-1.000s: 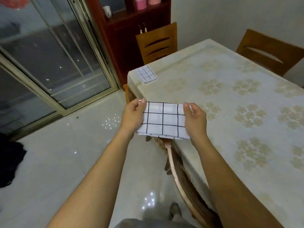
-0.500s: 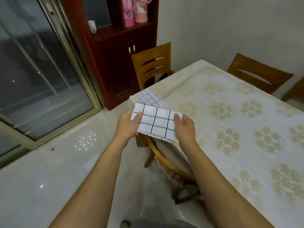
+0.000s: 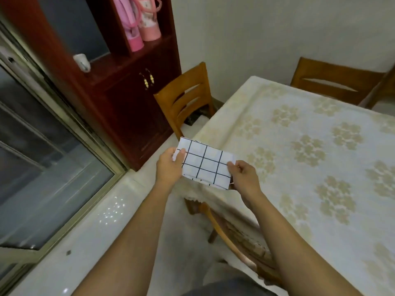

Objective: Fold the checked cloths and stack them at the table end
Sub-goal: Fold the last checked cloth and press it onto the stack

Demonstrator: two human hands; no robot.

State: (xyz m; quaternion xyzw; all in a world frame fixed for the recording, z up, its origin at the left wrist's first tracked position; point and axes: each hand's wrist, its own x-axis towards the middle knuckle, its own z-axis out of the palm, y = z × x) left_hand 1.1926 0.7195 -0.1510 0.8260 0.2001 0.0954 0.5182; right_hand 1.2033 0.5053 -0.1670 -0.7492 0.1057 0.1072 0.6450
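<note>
Holding a folded checked cloth point(image 3: 205, 164) between both hands, the person keeps it in the air over the near corner of the desk point(image 3: 299, 167). The left hand point(image 3: 170, 167) pinches its left short edge, the right hand point(image 3: 243, 175) its right short edge, each grip clamped on the fabric. Its long axis runs hand to hand, tilting down to the right. Any stack beneath is hidden, possibly right under the cloth.
</note>
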